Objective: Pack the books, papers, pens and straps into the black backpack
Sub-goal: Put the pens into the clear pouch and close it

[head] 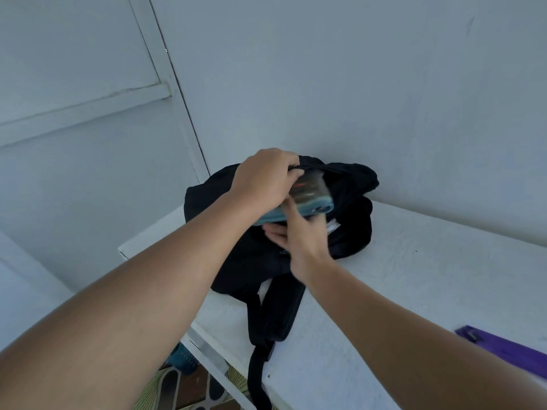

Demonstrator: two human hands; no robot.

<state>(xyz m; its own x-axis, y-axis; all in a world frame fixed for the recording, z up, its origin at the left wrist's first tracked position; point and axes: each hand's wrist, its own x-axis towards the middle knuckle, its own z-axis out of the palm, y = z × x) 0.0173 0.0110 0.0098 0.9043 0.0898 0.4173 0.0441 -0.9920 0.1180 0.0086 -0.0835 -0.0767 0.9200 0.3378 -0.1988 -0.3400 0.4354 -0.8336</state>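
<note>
Right now my left hand (266,179) is curled over the top rim of the black backpack (260,255), fingers closed on the edge of its opening and holding it up. My right hand (299,241) comes in from below, fingers wrapped around the lower end of a blurred bundle (310,199) with a light blue edge and dark and reddish shapes showing through what may be a clear cover; it could be a pencil case or a wrapped stack of pens, but motion blur keeps me from saying which. The bundle sits tilted at the mouth of the bag, its upper end just inside the opening, under my left palm. A small white label (334,225) shows on the backpack just right of my right fingers, its print too small to read. The backpack lies on the white table (414,276) against the wall, its shoulder strap (257,371) hanging over the near edge. A purple strap (503,347) lies flat on the table, well apart to the right.
</note>
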